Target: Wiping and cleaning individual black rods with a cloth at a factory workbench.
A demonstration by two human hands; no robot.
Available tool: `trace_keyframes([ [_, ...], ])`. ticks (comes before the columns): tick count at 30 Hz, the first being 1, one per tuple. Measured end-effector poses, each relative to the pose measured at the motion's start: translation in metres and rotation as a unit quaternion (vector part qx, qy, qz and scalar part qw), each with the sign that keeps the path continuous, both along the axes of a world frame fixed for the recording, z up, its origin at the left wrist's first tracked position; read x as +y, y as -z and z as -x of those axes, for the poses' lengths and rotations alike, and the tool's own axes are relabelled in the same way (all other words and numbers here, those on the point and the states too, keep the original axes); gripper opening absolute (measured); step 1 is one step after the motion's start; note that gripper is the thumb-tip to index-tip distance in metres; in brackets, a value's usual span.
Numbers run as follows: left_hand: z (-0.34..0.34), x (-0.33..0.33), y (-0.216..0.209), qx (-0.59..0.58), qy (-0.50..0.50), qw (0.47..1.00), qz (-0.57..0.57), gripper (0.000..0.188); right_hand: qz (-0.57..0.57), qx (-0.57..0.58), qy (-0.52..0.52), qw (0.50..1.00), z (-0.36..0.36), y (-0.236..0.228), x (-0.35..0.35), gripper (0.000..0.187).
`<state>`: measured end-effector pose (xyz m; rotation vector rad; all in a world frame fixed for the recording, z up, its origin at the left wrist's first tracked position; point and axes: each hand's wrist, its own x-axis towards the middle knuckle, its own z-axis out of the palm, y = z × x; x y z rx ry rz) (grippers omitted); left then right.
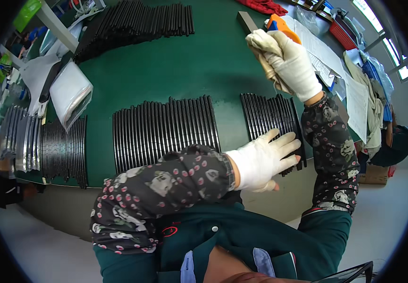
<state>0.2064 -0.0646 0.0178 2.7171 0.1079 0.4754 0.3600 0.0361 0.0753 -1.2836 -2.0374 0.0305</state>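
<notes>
My left hand (263, 163), in a white glove with some fingertips bare, reaches across to the right. It lies with its fingers stretched out on the near end of a row of thin black rods (267, 111). Farther off, my right hand (298, 66), also gloved, is closed round a crumpled beige cloth (264, 43) and is raised above the green table. A wider row of black rods (166, 127) lies side by side to the left of my left hand. Part of that row is hidden behind my left forearm.
A pile of black rods (142, 21) lies at the table's (166, 66) far left. More rods (64, 148) and clear plastic bags (71, 89) are at the left. An orange tape dispenser (285, 28), papers (319, 49) and a red basket (343, 34) are at the far right. Another person (392, 146) is at right.
</notes>
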Motion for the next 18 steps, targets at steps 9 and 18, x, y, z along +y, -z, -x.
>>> trace_keyframes([
  [9,0.06,0.0,-0.001,0.09,-0.001,0.995,0.033,0.081,0.049,0.0,0.046,0.998,-0.038,0.016,-0.014,0.03],
  [18,0.071,-0.02,0.024,0.072,0.077,0.965,0.24,0.072,0.181,-0.194,-0.412,0.872,0.04,0.035,-0.078,0.021],
])
